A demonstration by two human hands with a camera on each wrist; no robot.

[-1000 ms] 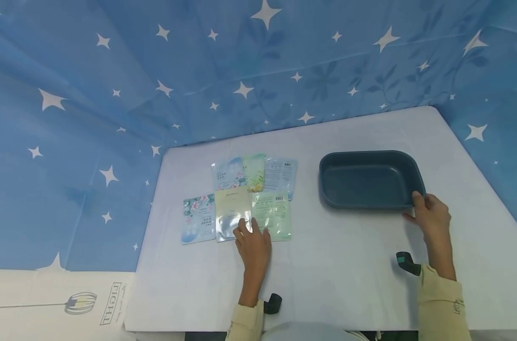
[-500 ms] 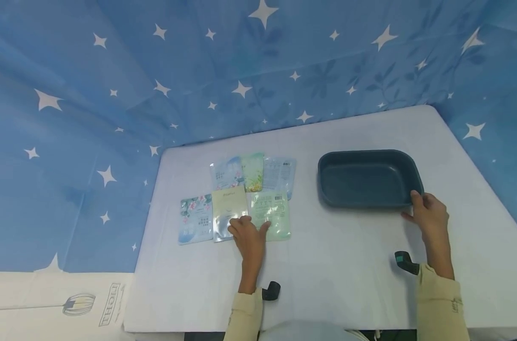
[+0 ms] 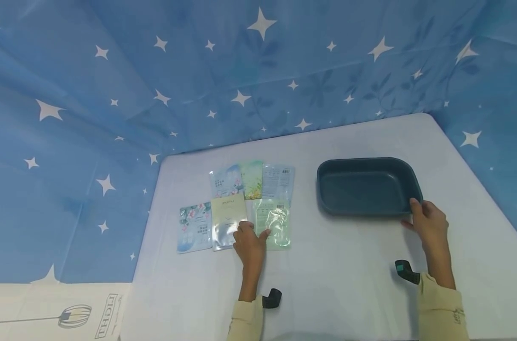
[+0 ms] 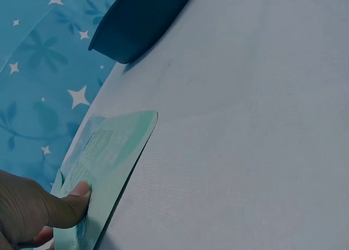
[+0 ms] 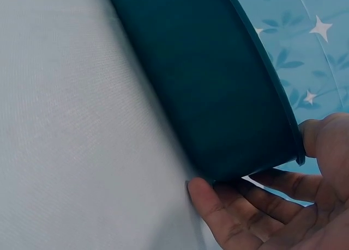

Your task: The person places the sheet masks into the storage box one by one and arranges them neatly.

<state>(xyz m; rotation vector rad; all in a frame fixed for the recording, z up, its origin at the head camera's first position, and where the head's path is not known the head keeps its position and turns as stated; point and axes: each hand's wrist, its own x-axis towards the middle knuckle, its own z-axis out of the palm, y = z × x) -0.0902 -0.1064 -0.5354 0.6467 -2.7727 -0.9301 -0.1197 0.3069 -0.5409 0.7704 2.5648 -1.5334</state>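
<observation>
My left hand (image 3: 250, 243) is over the front row of sheet mask packets. Its thumb lies on the face of the green sheet mask packet (image 3: 280, 218), and the fingers curl at that packet's left edge, pinching it. In the left wrist view this packet (image 4: 117, 146) looks slightly bowed; the fingertips are partly hidden. The gold and silver packet (image 3: 228, 213) lies just left of the hand. With my right hand (image 3: 430, 225) I grip the near right corner of a dark teal basin (image 3: 365, 211), thumb at the rim and fingers beneath the wall (image 5: 218, 86).
A blue floral packet (image 3: 194, 232) lies at the front left. Behind are another blue floral packet (image 3: 225, 181), a yellow-green one (image 3: 252, 177) and a pale blue one (image 3: 279, 180). All rest on a white-covered table (image 3: 326, 284), backed by a blue starry curtain (image 3: 199, 71).
My left fingers have drawn in toward the thumb, and the green packet's left edge has shifted slightly right and bent. The right hand stays on the basin. The head view has tilted a little.
</observation>
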